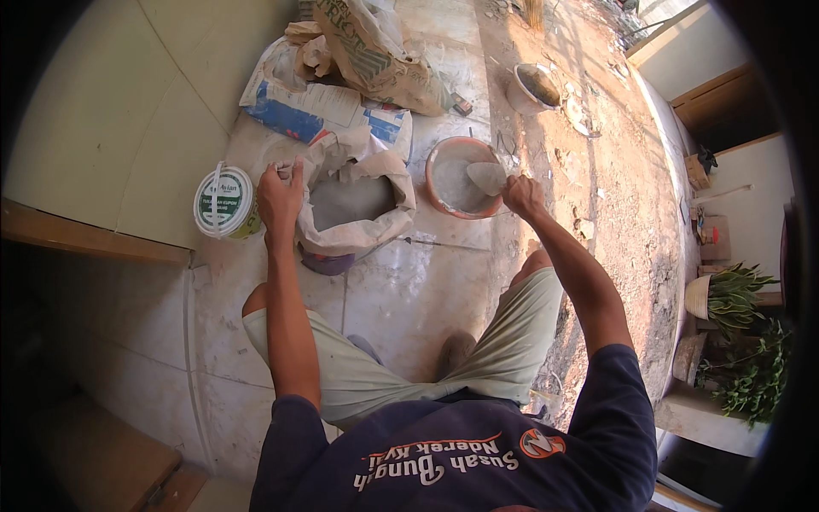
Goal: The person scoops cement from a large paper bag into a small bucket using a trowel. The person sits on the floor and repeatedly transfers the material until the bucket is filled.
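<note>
My right hand (524, 195) is wrapped round the handle of a trowel (487, 177). The trowel's blade lies over the right part of a round terracotta-coloured basin (435, 193), which holds grey powder or paste (456, 181). To the left stands a paper sack (394, 229), its top rolled open, with grey powder (354, 200) inside. My left hand (280, 194) is at the sack's left rim, thumb and fingers curled around a small greyish bit that I cannot make out; it may be the rim's edge.
A lidded white and green tub (225, 203) stands left of the sack. Crumpled blue-and-white (311, 111) and brown sacks (375, 72) lie behind it. A pale bucket (531, 90) stands at the far right on dirt ground (614, 213). Potted plants (735, 294) line the right side.
</note>
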